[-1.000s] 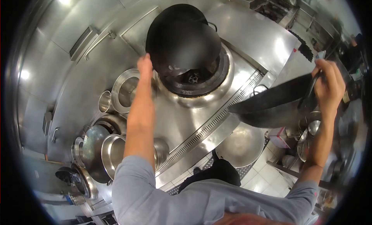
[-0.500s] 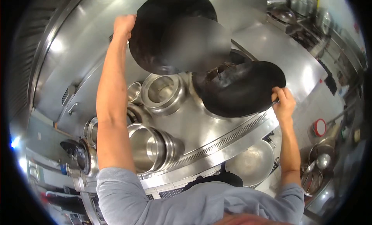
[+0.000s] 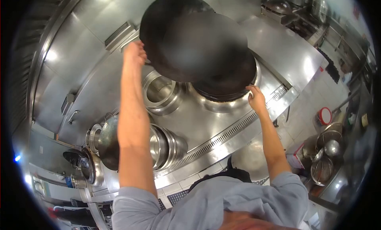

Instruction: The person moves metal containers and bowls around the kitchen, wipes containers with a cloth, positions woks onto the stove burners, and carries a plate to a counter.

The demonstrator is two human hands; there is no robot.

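Raised over the steel counter, a large black wok (image 3: 164,35) hangs by its left edge from my left hand (image 3: 135,53), whose fingers are closed. A second black wok (image 3: 238,77) rests low on the round burner (image 3: 222,106), partly behind the first. My right hand (image 3: 256,98) is at this lower wok's right rim, with bent fingers touching or very near its edge; whether they grip it is hard to tell. A blurred grey patch hides the middle of both woks.
Steel pots (image 3: 158,91) stand left of the burner, and stacked pots (image 3: 172,146) are nearer me beside another wok (image 3: 109,140). A large basin (image 3: 252,156) sits below the counter's front edge. Ladles and strainers (image 3: 327,150) lie at the right.
The second wok, held at my right side a second ago, has come left onto the burner. My left hand lifted the first wok off the burner, then lowered slightly.
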